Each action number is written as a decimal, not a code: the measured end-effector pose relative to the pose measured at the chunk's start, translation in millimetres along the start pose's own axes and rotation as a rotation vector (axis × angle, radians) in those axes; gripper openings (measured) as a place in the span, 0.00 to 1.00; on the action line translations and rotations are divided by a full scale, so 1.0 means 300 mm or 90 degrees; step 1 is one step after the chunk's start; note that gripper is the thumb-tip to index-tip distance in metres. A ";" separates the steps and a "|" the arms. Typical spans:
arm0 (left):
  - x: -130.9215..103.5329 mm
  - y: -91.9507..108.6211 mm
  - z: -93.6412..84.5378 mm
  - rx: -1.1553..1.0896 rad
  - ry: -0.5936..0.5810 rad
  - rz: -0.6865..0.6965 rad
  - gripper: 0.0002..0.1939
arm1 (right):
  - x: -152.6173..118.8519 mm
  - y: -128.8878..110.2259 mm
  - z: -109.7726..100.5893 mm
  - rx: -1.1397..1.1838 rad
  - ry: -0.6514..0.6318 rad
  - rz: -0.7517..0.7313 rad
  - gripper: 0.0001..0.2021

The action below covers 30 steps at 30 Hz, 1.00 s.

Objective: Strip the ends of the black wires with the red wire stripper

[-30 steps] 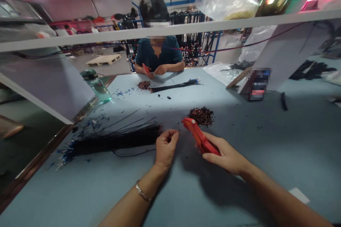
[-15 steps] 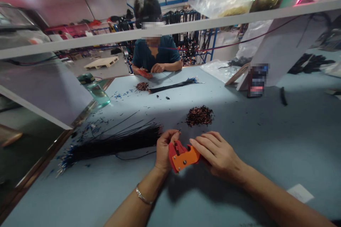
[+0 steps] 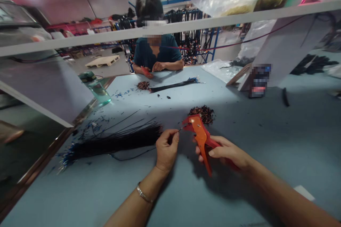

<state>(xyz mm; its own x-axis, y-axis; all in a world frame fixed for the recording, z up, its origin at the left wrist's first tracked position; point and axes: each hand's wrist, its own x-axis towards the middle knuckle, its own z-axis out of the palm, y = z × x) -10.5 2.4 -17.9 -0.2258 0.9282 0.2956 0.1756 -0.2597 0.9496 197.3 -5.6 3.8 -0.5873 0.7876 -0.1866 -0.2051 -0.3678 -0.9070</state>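
Between thumb and forefinger, my left hand (image 3: 167, 149) pinches a thin black wire (image 3: 181, 128), its end pointing right. My right hand (image 3: 226, 150) is wrapped around the handles of an orange and red wire stripper (image 3: 200, 131). The stripper's jaws face left, at the end of the wire; whether they grip it I cannot tell. A thick bundle of black wires (image 3: 114, 143) with blue and silvery ends lies left of my left hand. Behind the stripper is a pile of short black and copper-coloured scraps (image 3: 207, 113), partly hidden by the tool.
Across the table (image 3: 293, 142) a person (image 3: 157, 55) holds a red tool near a smaller wire bundle (image 3: 174, 85) and scrap pile. A greenish bottle (image 3: 98, 92) stands at the left edge. A phone (image 3: 259, 81) leans at the right. A white shelf bar (image 3: 114, 37) crosses above.
The wire stripper has swung from beside my left hand, turned upright and moved up and right to the wire's end. My right hand now grips its handles. My left hand stays nearly in place.
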 end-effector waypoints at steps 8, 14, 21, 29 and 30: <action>-0.001 0.003 0.002 0.036 -0.001 0.015 0.08 | 0.021 0.025 -0.001 0.077 -0.023 0.030 0.19; -0.005 0.014 0.006 0.042 -0.006 0.004 0.09 | 0.022 0.034 -0.006 0.058 -0.019 0.039 0.18; -0.009 0.031 0.013 0.051 -0.003 -0.017 0.10 | 0.024 0.038 -0.006 0.051 -0.020 0.047 0.17; -0.010 0.035 0.018 0.055 0.007 -0.028 0.09 | 0.024 0.044 -0.007 0.026 -0.024 0.053 0.17; -0.010 0.035 0.018 0.056 0.007 -0.029 0.09 | 0.025 0.045 -0.008 0.024 -0.023 0.052 0.17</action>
<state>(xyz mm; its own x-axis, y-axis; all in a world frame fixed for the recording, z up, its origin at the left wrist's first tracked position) -2.7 -1.6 -9.4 -0.2462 0.9352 0.2545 0.2477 -0.1932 0.9494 192.2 -3.4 -10.7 -0.6310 0.7360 -0.2453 -0.1842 -0.4493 -0.8742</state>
